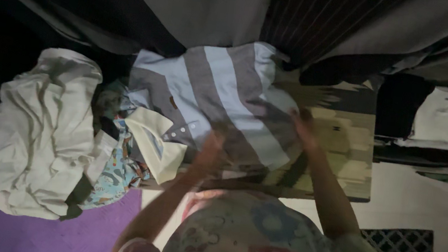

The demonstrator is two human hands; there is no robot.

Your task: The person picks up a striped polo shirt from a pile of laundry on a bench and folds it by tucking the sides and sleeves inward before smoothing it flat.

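Note:
A grey and pale blue striped polo shirt [221, 93] with a cream collar lies spread on a small patterned wooden table [350, 154]. My left hand [211, 151] rests on the shirt's lower middle, blurred by motion. My right hand [304, 127] lies on the shirt's right edge, fingers spread flat over the fabric. Whether either hand pinches the cloth cannot be made out in the dim light.
A crumpled white garment [38, 124] lies at the left on a purple cover [33, 233], beside a colourful printed cloth [118, 170]. Dark curtains [202, 9] hang behind. Folded dark and white clothes [441, 119] are stacked at the right. A lattice-pattern mat [398, 249] lies bottom right.

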